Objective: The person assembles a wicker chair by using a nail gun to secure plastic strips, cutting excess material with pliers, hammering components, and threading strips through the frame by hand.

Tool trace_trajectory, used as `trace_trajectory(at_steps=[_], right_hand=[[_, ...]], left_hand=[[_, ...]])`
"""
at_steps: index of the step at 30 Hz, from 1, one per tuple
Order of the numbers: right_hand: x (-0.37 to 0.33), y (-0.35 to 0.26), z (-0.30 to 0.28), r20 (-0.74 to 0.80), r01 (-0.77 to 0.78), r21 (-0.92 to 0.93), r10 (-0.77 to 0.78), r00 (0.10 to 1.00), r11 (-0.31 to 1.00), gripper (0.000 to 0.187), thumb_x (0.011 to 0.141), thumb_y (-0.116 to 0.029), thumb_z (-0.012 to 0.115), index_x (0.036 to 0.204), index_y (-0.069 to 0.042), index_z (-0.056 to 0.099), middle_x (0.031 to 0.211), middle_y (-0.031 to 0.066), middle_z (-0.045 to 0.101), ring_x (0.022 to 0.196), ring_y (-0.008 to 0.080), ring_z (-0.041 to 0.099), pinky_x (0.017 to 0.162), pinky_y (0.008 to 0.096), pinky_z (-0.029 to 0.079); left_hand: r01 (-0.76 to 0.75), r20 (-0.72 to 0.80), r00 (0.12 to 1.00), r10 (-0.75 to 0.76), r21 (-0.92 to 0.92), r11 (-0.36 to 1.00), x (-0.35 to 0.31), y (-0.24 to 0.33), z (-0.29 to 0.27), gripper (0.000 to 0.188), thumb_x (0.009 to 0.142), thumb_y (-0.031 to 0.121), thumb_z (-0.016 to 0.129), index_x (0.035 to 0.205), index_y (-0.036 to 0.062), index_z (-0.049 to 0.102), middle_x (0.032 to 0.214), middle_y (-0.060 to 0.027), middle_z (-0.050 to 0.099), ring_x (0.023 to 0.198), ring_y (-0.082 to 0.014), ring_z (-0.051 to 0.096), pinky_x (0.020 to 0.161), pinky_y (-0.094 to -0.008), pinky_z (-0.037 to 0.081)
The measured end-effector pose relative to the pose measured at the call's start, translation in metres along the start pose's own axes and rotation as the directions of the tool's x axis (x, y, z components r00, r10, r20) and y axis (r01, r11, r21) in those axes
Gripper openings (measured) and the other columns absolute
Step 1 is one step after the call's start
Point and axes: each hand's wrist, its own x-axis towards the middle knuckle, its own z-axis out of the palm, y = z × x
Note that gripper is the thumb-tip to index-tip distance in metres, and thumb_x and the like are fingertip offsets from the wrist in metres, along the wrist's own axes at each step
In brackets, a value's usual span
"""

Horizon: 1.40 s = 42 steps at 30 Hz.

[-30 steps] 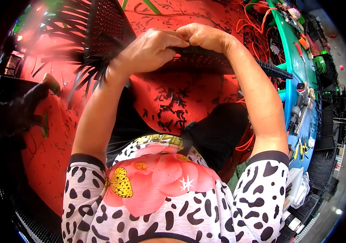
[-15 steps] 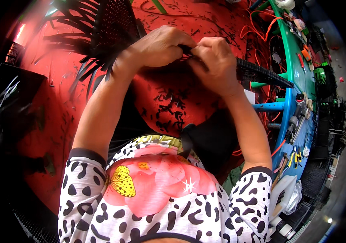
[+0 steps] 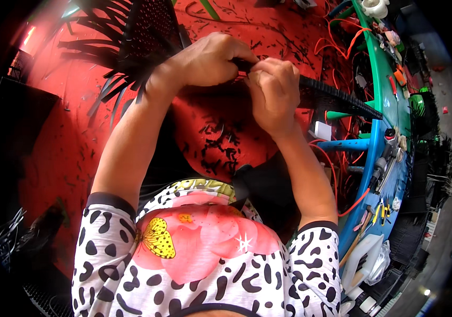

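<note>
Both your hands meet in the upper middle of the frame, over the black perforated plastic panel (image 3: 152,31) that reaches from the upper left across to a long ribbed edge at the right. Your left hand (image 3: 210,58) is curled shut over that edge, and your right hand (image 3: 273,92) pinches closed just beside it, fingertips touching the left; what sits between the fingers is hidden.

It looks like you are working a strip or tab at the panel's edge, mid-step. The next move likely calls for a firm hold with the left while the right pulls or bends.

The panel is dark, stiff and grid-like, with loose black strips (image 3: 104,90) fanning off its left side over the red counter (image 3: 62,148).
</note>
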Motion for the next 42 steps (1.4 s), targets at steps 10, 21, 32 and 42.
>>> trace_trajectory(at_steps=[10,21,32,42], right_hand=[[-0.008,0.005,-0.01,0.016,-0.095,0.096,0.094,0.995,0.991,0.014,0.074,0.004,0.064,0.08,-0.005,0.054,0.084,0.0063,0.059,0.085,0.0251,0.064,0.082,0.0408,0.042],[0.013,0.02,-0.01,0.132,-0.193,0.219,0.166,0.977,0.956,0.014,0.075,0.003,0.065,0.081,-0.003,0.055,0.08,0.01,0.059,0.07,0.0271,0.061,0.06,0.0325,0.049],[0.041,0.028,-0.014,0.362,-0.506,0.278,0.399,0.842,0.816,0.021,0.073,0.0,0.066,0.092,-0.001,0.058,0.08,0.0113,0.064,0.072,0.0249,0.064,0.065,0.0305,0.051],[0.035,0.027,-0.021,0.58,-0.44,0.104,0.305,0.756,0.892,0.032,0.073,-0.02,0.069,0.099,-0.004,0.061,0.086,0.0169,0.065,0.081,0.0326,0.064,0.071,0.0376,0.051]], left_hand=[[0.039,-0.16,0.987,-0.003,0.222,0.974,-0.002,0.006,0.01,0.03,0.062,0.011,0.072,0.089,-0.0012,0.062,0.082,-0.0139,0.06,0.078,-0.0332,0.06,0.068,-0.0377,0.048],[0.061,-0.184,0.983,0.005,0.353,0.934,-0.009,0.01,0.018,0.024,0.071,0.015,0.067,0.091,0.0031,0.061,0.085,-0.0102,0.059,0.079,-0.0307,0.059,0.068,-0.0387,0.048],[0.043,-0.24,0.969,0.066,0.424,0.905,-0.008,0.009,0.024,0.018,0.076,0.017,0.064,0.086,0.004,0.055,0.082,-0.0092,0.054,0.077,-0.0286,0.058,0.064,-0.0375,0.047],[0.003,-0.246,0.963,0.107,0.409,0.913,-0.01,0.009,0.024,0.021,0.072,0.013,0.065,0.086,0.0016,0.055,0.082,-0.0112,0.055,0.077,-0.0311,0.058,0.065,-0.0393,0.048]])
